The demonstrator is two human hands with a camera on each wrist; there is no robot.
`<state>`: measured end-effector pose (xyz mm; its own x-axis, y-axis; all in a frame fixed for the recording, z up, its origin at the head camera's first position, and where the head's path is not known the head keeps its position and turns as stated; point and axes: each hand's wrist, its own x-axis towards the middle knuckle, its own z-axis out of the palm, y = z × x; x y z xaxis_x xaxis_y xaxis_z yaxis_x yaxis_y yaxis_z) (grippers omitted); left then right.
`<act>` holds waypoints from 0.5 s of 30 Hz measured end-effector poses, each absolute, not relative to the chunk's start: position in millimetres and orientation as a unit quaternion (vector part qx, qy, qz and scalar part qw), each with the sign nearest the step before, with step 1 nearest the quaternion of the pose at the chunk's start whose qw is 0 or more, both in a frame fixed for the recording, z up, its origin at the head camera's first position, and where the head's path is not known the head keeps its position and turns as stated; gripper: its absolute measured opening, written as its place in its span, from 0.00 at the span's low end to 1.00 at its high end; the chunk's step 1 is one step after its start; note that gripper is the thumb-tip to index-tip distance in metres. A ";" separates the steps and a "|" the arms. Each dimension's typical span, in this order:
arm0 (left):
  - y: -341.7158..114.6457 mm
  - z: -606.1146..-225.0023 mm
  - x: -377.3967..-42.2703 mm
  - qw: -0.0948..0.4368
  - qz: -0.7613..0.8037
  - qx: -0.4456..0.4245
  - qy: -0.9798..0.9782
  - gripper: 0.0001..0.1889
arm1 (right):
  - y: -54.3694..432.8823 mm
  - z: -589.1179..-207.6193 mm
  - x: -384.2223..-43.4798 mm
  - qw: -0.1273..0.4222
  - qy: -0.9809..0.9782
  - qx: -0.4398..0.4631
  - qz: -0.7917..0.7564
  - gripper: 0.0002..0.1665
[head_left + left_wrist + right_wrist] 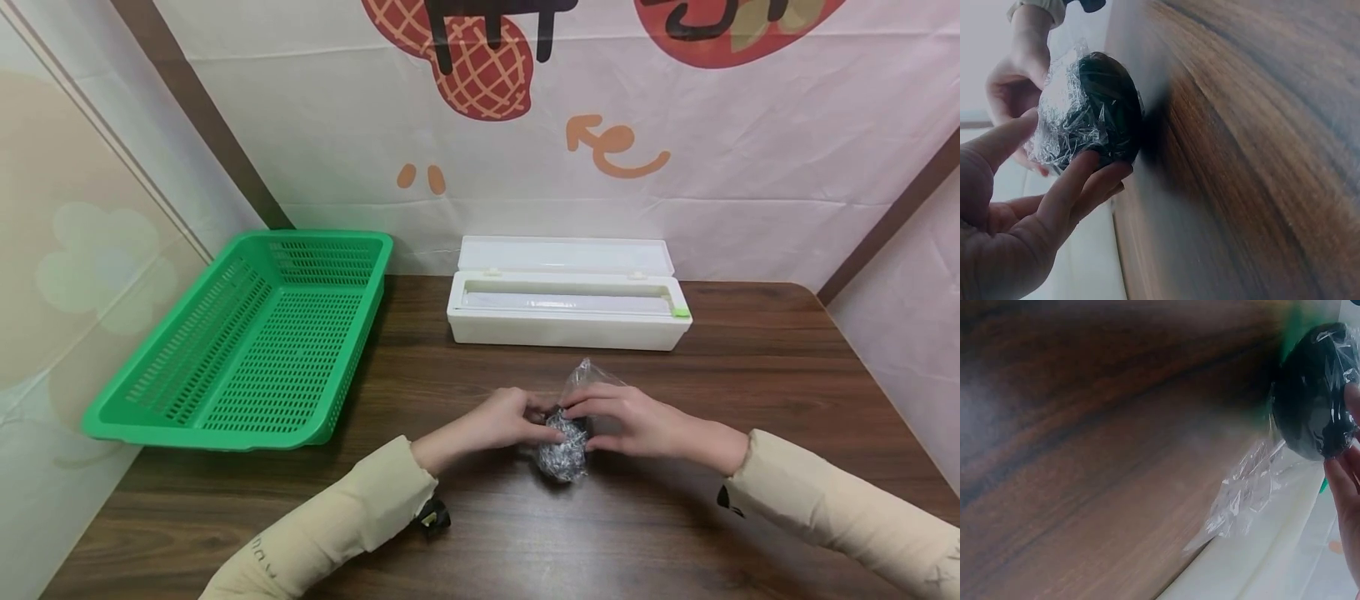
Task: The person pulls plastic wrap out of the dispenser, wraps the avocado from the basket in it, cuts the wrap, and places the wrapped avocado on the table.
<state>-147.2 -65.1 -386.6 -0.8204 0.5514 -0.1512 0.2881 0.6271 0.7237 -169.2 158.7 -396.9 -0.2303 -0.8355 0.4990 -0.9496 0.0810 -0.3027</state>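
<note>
A dark, rounded, smooth object (1113,87) is wrapped in crinkled cling film (561,457), its bunched side facing up in the head view. From the left, my left hand (501,419) holds it, thumb on the crumpled film and fingers round the side. My right hand (636,419) grips it from the other side, fingertips at the film near its far edge. A loose tail of film (1235,500) sticks out beyond the object in the right wrist view. The wrapped object sits low, close over the wooden table (600,533).
Behind the hands stands a white cling film box (570,332) with its lid raised and a film roll (562,302) inside. A green plastic basket (225,439) occupies the left side of the table. A printed cloth (322,108) hangs behind.
</note>
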 end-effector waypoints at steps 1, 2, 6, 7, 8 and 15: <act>-65.7 -386.4 -146.0 0.181 0.361 0.233 0.884 0.23 | 158.2 -396.7 -169.8 0.089 -0.728 0.614 0.292 0.25; -66.1 -386.3 -145.0 0.179 0.363 0.228 0.885 0.23 | 157.8 -396.4 -170.2 0.078 -0.727 0.616 0.293 0.25; -66.0 -386.5 -140.3 0.182 0.376 0.200 0.886 0.21 | 156.3 -394.1 -170.6 0.034 -0.729 0.616 0.296 0.25; -65.8 -386.7 -139.4 0.182 0.379 0.195 0.886 0.20 | 156.0 -393.3 -170.5 0.026 -0.731 0.615 0.294 0.25; -65.5 -386.6 -138.4 0.182 0.384 0.188 0.885 0.21 | 155.9 -392.6 -170.4 0.020 -0.733 0.614 0.291 0.25; -62.5 -386.3 -136.0 0.177 0.393 0.168 0.887 0.22 | 160.8 -384.4 -170.8 0.031 -0.761 0.584 0.279 0.25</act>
<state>-136.0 -62.5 -386.3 -0.8812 0.4362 -0.1821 0.1579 0.6349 0.7563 -170.8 160.8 -384.4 -0.3152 -0.8721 0.3743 -0.9071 0.1609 -0.3889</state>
